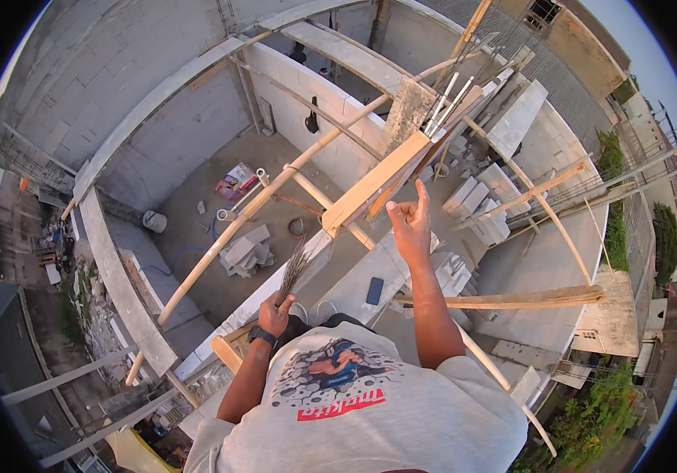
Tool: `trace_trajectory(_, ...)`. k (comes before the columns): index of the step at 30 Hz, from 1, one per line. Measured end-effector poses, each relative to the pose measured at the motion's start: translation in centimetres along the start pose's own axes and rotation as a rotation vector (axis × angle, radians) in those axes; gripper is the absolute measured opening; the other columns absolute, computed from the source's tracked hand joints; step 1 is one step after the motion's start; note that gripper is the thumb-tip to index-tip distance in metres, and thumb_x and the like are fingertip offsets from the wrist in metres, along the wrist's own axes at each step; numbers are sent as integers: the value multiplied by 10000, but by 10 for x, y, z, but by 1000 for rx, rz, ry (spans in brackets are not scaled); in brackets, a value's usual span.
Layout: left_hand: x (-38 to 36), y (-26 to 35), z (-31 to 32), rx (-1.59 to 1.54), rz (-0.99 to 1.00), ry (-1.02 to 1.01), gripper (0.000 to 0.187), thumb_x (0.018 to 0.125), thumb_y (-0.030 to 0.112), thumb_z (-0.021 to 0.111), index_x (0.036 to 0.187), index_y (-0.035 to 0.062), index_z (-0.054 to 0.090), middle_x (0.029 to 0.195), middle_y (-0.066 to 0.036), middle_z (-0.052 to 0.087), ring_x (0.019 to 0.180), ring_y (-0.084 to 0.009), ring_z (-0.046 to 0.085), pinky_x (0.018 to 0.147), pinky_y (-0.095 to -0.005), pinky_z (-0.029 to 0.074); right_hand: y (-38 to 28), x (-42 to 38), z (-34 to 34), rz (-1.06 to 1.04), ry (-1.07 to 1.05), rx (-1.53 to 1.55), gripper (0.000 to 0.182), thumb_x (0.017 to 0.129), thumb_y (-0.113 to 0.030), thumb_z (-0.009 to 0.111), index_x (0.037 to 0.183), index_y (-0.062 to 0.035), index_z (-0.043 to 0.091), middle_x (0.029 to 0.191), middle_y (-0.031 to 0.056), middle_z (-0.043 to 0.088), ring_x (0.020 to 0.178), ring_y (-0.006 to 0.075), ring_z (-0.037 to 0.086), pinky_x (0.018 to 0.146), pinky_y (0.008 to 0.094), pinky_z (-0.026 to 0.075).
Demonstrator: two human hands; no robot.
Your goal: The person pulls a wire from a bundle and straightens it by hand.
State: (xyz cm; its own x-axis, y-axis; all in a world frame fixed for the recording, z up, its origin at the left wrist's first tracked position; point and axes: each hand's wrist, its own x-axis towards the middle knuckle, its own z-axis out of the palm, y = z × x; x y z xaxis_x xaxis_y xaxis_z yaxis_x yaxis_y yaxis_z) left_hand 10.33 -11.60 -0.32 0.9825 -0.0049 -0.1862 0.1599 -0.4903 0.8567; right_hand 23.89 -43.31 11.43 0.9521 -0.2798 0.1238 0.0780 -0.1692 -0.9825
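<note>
My left hand [274,314], with a dark watch on its wrist, is closed round a bundle of thin wires [294,273] that fans out upward. Raised in front of me on the right, my right hand [412,221] has its index finger stretched out and its other fingers partly curled, and nothing shows in it. Just beyond it lies a light wooden board [378,183] that slants up to the right. A dark phone [374,291] rests on the grey surface between my arms, right of my shoes.
Bamboo poles [248,214] cross over walled rooms below. A rough board [409,116] and white pipes [453,101] stand beyond my right hand. Pale blocks [246,252] are piled on the lower floor. A wooden beam [527,299] runs to the right. Open drops lie on both sides.
</note>
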Motion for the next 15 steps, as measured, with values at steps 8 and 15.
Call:
trace_trajectory(8, -5, 1, -5, -14, -29, -24, 570, 907, 573, 577, 936, 5, 624, 694, -180, 590, 635, -307, 540, 630, -403, 457, -42, 14, -1, -116, 121, 105, 809, 906, -259, 687, 1510, -29, 200, 819, 10, 566, 637, 45, 463, 545, 203, 398)
trace_trajectory(15, -6, 8, -7, -72, -9, -17, 526, 905, 530, 609, 979, 11, 641, 719, -174, 607, 657, -289, 568, 650, -395, 468, -85, 49, -25, -336, 292, 52, 788, 932, -201, 644, 1519, -35, 145, 839, 32, 549, 693, 61, 482, 630, 225, 419)
